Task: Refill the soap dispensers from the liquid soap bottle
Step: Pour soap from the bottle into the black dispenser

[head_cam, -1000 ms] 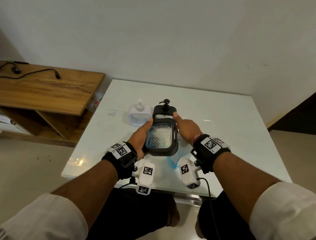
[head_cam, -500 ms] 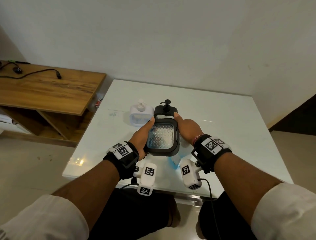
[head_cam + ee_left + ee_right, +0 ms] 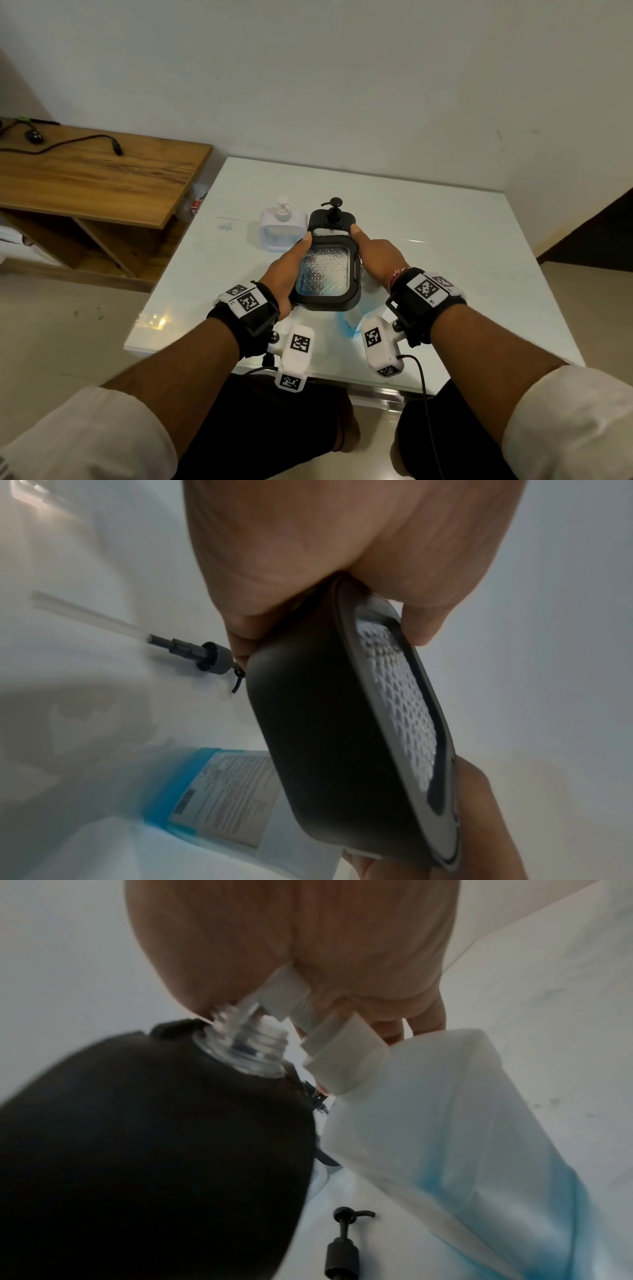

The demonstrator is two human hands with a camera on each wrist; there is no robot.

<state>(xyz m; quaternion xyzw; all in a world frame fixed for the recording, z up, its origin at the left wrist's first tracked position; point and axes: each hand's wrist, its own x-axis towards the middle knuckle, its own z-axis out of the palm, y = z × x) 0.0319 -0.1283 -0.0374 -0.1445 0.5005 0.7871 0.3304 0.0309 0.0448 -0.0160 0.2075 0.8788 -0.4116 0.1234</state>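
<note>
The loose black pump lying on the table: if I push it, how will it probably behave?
Probably light: the pump is small plastic. Its round collar may let it roll, likely in a curve, since the tube lies on the table. The thin clear tube looks bendy, so lift by the collar.

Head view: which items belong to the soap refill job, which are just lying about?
Job:
- black dispenser, open neck, held in left hand
- liquid soap bottle, right hand at its cap
- removed black pump lying on table
- white dispenser
- second black dispenser

Lying about:
- cable on wooden desk
</note>
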